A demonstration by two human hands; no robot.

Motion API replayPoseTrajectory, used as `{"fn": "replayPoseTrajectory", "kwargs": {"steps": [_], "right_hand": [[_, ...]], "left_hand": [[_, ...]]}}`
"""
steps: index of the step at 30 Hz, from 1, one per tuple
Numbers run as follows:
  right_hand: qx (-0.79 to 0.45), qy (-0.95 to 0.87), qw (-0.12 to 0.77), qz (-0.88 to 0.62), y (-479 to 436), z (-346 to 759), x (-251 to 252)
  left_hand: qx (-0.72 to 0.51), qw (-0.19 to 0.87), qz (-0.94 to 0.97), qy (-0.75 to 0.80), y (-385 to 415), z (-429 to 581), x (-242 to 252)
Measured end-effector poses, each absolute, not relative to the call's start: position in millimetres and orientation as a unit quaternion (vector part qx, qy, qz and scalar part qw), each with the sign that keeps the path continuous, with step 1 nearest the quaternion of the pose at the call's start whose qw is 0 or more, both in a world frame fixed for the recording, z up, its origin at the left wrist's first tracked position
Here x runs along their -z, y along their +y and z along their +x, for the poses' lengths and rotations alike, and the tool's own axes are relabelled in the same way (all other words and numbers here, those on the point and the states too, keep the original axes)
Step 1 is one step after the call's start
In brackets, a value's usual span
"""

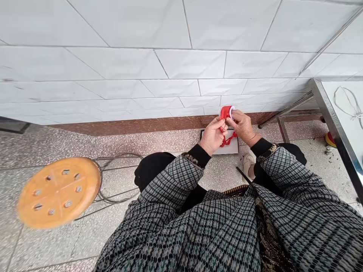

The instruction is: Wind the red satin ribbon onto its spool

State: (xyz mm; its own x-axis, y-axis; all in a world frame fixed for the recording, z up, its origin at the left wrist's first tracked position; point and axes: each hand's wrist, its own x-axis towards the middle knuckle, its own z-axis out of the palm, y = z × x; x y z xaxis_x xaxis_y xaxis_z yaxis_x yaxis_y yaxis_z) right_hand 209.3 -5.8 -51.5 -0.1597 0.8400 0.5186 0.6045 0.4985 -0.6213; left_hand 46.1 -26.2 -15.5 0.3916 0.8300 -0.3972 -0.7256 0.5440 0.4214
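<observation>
Between my hands, in front of the wall's foot, is a spool of red ribbon [226,112] with white rims. My right hand [241,125] grips the spool at its right side, fingers closed around the rim. My left hand [212,135] is closed just below and to the left, pinching the ribbon where it leaves the spool. Beneath the hands, a shallow white box [234,148] with a dark edge sits on the floor. Red ribbon in loops or knots [227,141] hangs over or lies in that box; I cannot tell which.
An orange round stool [59,190] with holes stands at left, with dark cable loops [113,162] beside it. A metal-framed table [326,102] bearing a thin white cord [351,105] stands at right. The white tiled wall [181,62] rises close ahead.
</observation>
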Motion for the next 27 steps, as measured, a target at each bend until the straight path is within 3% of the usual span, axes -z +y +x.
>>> {"fn": "replayPoseTrajectory", "kwargs": {"steps": [12,27], "right_hand": [[-0.452,-0.513,0.475,-0.554,-9.5,187.9,39.2],[-0.598,-0.344,0.517,-0.507,-15.0,170.7,43.9]], "left_hand": [[-0.497,0.800,0.093,0.323,-23.4,49.9,21.5],[-0.476,0.776,0.168,0.378,-28.6,61.6,30.2]]}}
